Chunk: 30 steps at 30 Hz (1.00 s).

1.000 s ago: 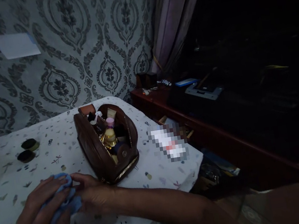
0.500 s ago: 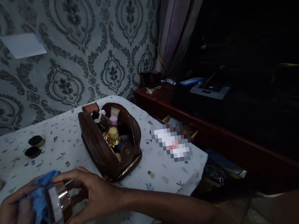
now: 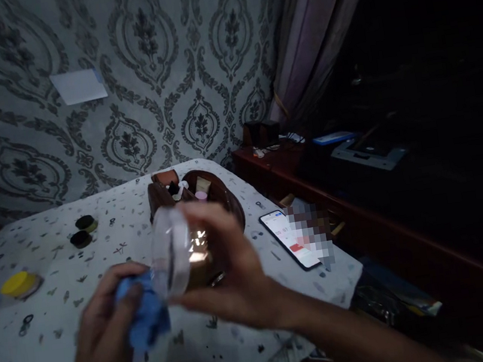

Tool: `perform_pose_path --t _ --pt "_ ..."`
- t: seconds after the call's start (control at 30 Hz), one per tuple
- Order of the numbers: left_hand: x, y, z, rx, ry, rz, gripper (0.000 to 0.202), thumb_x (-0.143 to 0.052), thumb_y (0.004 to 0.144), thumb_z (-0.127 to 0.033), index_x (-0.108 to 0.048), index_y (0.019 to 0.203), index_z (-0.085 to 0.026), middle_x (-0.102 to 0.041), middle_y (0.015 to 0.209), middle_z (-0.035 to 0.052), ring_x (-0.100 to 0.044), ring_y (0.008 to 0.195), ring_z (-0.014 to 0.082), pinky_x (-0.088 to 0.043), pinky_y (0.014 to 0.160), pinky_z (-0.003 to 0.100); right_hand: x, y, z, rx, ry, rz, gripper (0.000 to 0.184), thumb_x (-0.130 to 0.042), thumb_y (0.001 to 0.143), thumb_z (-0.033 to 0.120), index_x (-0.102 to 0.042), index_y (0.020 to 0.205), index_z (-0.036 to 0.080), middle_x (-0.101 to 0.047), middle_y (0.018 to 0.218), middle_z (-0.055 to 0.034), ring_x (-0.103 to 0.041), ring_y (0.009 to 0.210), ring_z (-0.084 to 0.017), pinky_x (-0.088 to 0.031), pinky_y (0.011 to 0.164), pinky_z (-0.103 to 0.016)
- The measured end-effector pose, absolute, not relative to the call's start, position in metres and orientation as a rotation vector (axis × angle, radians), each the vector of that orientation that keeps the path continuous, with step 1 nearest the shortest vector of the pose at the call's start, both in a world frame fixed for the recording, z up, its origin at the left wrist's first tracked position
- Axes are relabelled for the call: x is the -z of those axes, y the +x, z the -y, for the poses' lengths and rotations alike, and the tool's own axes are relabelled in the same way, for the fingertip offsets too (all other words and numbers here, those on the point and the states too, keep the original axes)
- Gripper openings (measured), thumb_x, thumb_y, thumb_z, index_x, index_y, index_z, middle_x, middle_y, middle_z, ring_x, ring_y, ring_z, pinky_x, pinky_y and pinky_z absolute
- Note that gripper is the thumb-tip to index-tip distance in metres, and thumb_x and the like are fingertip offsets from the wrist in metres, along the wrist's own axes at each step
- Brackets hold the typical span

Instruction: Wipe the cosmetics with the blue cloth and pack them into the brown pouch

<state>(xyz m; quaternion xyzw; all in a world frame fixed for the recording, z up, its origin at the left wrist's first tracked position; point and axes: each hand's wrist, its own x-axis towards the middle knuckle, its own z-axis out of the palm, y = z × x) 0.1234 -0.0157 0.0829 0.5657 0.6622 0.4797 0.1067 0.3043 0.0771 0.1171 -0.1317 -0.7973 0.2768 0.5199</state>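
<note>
My right hand (image 3: 231, 267) grips a small jar (image 3: 179, 257) with a clear thick base and a gold body, tilted on its side above the table. My left hand (image 3: 104, 328) is closed on a blue cloth (image 3: 146, 313) and presses it against the jar's clear end. Just behind both hands stands an open brown leather pouch (image 3: 225, 192) filled with small cosmetic bottles and tubes; the jar and my right hand cover most of it.
A table under a white patterned cloth (image 3: 51, 306) carries two dark round lids (image 3: 83, 230), a yellow lid (image 3: 19, 283) and a lit phone (image 3: 290, 239) near the right edge. A dark wooden cabinet (image 3: 316, 194) with devices stands to the right. Patterned wallpaper lies behind.
Both hands have lifted from the table surface with the jar and cloth, moving up and right. The jar has come out from under the cloth and is now held higher, before the pouch.
</note>
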Motion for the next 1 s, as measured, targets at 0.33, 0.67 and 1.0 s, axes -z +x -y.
perform_pose_path --t 0.33,0.67,1.0 --pt "-0.061 0.210 -0.027 -0.515 2.554 -2.174 0.074 -0.053 0.081 -0.014 -0.035 0.153 -0.016 -0.065 0.123 0.0173 -0.071 0.085 0.0223 -0.055 0.054 0.025 -0.156 0.352 -0.157 -0.336 -0.610 2.315 0.068 -0.079 0.075 0.027 -0.050 0.137 0.022 -0.059 0.129 -0.0088 -0.060 0.116 -0.025 -0.051 0.097 -0.040" --pt "-0.071 0.199 -0.021 -0.283 2.660 -1.942 0.069 -0.054 0.074 -0.009 -0.050 0.139 -0.029 -0.071 0.097 0.0045 -0.069 0.066 0.0207 -0.045 0.041 0.023 -0.171 0.342 -0.171 -0.111 -0.721 2.887 0.057 -0.081 0.071 0.041 -0.061 0.120 0.020 -0.064 0.095 -0.0061 -0.062 0.077 -0.021 -0.043 0.062 -0.029" --pt "-0.067 0.199 -0.018 -0.110 2.753 -1.862 0.067 -0.060 0.068 -0.006 -0.058 0.131 -0.031 -0.066 0.121 0.0118 -0.069 0.068 0.0218 -0.048 0.041 0.025 -0.183 0.315 -0.166 0.145 -0.847 3.286 0.047 -0.085 0.064 0.039 -0.071 0.102 0.015 -0.072 0.083 -0.0076 -0.068 0.077 -0.024 -0.048 0.066 -0.032"
